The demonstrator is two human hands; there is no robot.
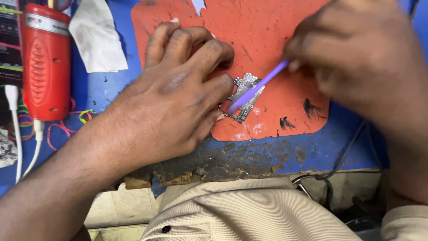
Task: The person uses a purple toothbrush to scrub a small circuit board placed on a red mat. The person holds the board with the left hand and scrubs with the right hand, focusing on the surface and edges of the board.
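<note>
— Fingers [196, 49] of the left hand [169, 102] are spread and bent, pressing down on the small circuit board [244, 96] from its left side. Index and middle fingertips touch the board's edge; nothing is enclosed in that hand, it only pins the board flat.

— And the other hand?

— Right hand [356, 58] comes in from the upper right, blurred, with its fingers pinched closed around the upper end of a purple tool [258, 87]. How the fingers sit on it I cannot tell exactly, because of the blur.

— Where does the tool end?

— Its lower tip lies on the board, slanting down to the left across the board's middle.

— Where is the board itself?

— On the orange work mat [267, 35], near the mat's lower edge, roughly in the centre of the view. A few dark stains mark the mat to the board's right.

— What is under the mat?

— A blue bench top [267, 154], badly worn and chipped along its front edge.

— Anything off to the side?

— At the far left stands a red device [44, 62], upright, with white cables [15, 129] running down beside it and thin coloured wires [67, 127] tangled near its base. A white cloth [96, 38] lies just right of it, between the device and the mat. A dark cable [343, 156] hangs off the bench at the lower right, and a beige shirt [249, 209] fills the bottom of the view.
</note>
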